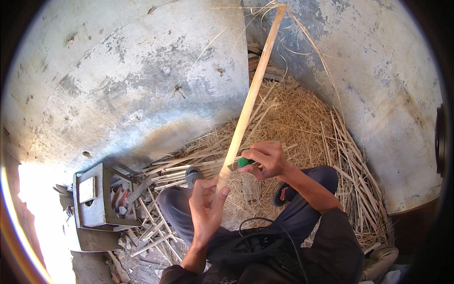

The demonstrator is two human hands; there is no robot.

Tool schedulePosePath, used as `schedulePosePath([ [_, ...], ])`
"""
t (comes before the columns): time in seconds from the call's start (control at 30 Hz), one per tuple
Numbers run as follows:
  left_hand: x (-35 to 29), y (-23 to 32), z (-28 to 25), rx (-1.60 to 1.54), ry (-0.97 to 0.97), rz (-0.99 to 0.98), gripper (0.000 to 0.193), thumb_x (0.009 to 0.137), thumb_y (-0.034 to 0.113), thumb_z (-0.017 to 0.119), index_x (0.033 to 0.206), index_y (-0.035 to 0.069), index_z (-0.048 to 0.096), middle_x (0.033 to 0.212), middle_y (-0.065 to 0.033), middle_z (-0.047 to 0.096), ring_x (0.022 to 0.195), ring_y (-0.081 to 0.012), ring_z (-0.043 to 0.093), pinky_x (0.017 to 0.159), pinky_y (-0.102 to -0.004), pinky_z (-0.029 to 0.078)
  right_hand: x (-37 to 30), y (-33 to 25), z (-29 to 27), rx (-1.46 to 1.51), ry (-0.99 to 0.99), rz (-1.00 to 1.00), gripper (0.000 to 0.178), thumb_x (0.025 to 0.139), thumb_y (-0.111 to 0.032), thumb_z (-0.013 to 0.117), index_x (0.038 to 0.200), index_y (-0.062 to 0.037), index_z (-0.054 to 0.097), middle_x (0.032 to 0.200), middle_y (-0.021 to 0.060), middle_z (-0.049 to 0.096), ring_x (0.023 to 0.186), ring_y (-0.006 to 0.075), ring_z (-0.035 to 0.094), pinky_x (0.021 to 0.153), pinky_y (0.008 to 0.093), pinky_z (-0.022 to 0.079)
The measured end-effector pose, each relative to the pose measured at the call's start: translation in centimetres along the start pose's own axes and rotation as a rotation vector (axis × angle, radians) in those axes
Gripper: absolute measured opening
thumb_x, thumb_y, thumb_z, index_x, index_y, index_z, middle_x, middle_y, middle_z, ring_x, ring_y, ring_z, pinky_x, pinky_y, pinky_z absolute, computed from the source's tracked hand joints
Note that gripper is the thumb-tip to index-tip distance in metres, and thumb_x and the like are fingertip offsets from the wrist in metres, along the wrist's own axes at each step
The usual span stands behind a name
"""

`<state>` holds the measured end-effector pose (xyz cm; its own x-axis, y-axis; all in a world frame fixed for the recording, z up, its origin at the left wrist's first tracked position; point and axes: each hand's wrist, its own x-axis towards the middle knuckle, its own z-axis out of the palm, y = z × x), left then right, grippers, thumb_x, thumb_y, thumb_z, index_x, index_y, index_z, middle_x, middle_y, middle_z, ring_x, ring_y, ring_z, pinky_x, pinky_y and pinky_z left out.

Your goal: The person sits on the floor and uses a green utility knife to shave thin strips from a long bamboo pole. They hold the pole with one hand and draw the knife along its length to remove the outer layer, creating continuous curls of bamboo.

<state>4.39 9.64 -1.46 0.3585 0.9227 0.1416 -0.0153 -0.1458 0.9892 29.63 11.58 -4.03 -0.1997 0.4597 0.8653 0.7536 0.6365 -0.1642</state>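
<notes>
A long pale strip of split bamboo [253, 92] slants up and away from me, its far end frayed into thin curling fibres. Its near end is gripped in my left hand [206, 208], thumb along one side and fingers round the other. My right hand [268, 160] is closed round the green handle of a small knife [245, 162]. The short blade rests against the strip just above my left hand. Part of the handle is hidden by my right fingers.
Fine shavings [293, 111] cover the floor ahead of my legs. Bundles of thin bamboo sticks [359, 182] lean along the right wall, and more lie at left. A grey wooden box [92, 196] stands at the left near a bright opening. Worn plaster walls [127, 71] close in the corner.
</notes>
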Motion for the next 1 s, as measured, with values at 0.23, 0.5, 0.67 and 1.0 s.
schedulePosePath([
  [0.23, -0.12, 0.15, -0.16, -0.006, -0.006, -0.009, 0.027, 0.100, -0.001, 0.073, 0.123, -0.006, 0.060, 0.098, -0.0063, 0.068, 0.086, -0.0034, 0.060, 0.066, -0.0171, 0.051, 0.17, 0.13, -0.04, -0.005, 0.021, -0.002, 0.034, 0.087, -0.044, 0.085, 0.088, -0.0120, 0.074, 0.064, -0.0021, 0.060, 0.051, 0.0134, 0.059, 0.046, 0.0299, 0.044],
  [0.5, -0.09, -0.36, -0.07, -0.013, 0.011, 0.018, 0.027, 0.100, -0.001, 0.073, 0.122, -0.005, 0.059, 0.096, -0.0047, 0.066, 0.082, -0.0027, 0.058, 0.062, -0.0168, 0.048, 0.37, 0.27, -0.23, -0.018, 0.020, -0.013, 0.034, 0.086, -0.044, 0.086, 0.088, -0.0119, 0.074, 0.063, -0.0023, 0.059, 0.049, 0.0135, 0.056, 0.045, 0.0305, 0.042],
  [0.67, -0.11, -0.09, -0.13, -0.001, 0.001, 0.006, 0.026, 0.100, -0.001, 0.073, 0.121, -0.005, 0.059, 0.096, -0.0046, 0.064, 0.081, -0.0030, 0.058, 0.062, -0.0170, 0.048, 0.56, 0.29, -0.45, -0.011, 0.029, -0.026, 0.034, 0.087, -0.042, 0.086, 0.087, -0.0104, 0.073, 0.063, -0.0012, 0.060, 0.049, 0.0143, 0.056, 0.045, 0.0305, 0.042],
  [1.0, -0.65, 0.12, -0.37, 0.008, 0.015, 0.009, 0.024, 0.099, -0.001, 0.074, 0.119, -0.006, 0.059, 0.096, -0.0059, 0.065, 0.083, -0.0044, 0.061, 0.063, -0.0174, 0.049, 0.87, 0.58, -0.75, -0.039, 0.022, -0.029, 0.030, 0.089, -0.039, 0.085, 0.087, -0.0103, 0.074, 0.065, -0.0006, 0.063, 0.051, 0.0128, 0.059, 0.046, 0.0301, 0.046],
])
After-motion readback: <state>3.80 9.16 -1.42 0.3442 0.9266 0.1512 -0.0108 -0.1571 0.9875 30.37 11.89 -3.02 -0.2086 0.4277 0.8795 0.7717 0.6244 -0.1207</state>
